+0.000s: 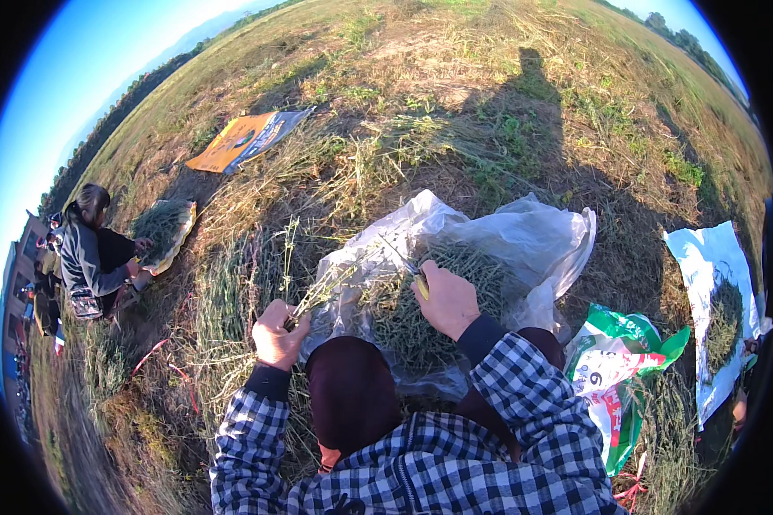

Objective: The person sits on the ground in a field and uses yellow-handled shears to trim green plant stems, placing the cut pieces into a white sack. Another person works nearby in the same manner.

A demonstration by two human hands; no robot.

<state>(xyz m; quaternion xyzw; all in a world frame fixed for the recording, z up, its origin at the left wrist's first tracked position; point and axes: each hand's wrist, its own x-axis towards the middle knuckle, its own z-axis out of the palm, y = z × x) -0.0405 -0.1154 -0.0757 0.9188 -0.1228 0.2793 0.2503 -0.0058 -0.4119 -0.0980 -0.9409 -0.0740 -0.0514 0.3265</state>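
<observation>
My left hand (278,335) grips the lower ends of a few thin, pale green plant stems (327,286). They slant up and to the right across a plastic sheet. In my right hand (449,299) is a yellow-handled cutting tool (421,283); its narrow metal blade points up and left, near the stem tops. Whether it is a knife or scissors is unclear. Below both hands, a heap of cut green sprigs (402,331) lies on the crumpled translucent plastic sheet (541,235), in front of my knees.
Long cut stalks (222,302) lie along my left side. A green and white printed sack (609,386) rests at my right, with a white sheet (699,270) bearing sprigs beyond it. Left, a person (93,251) sits by another sprig pile (158,225). An orange sack (235,141) lies ahead.
</observation>
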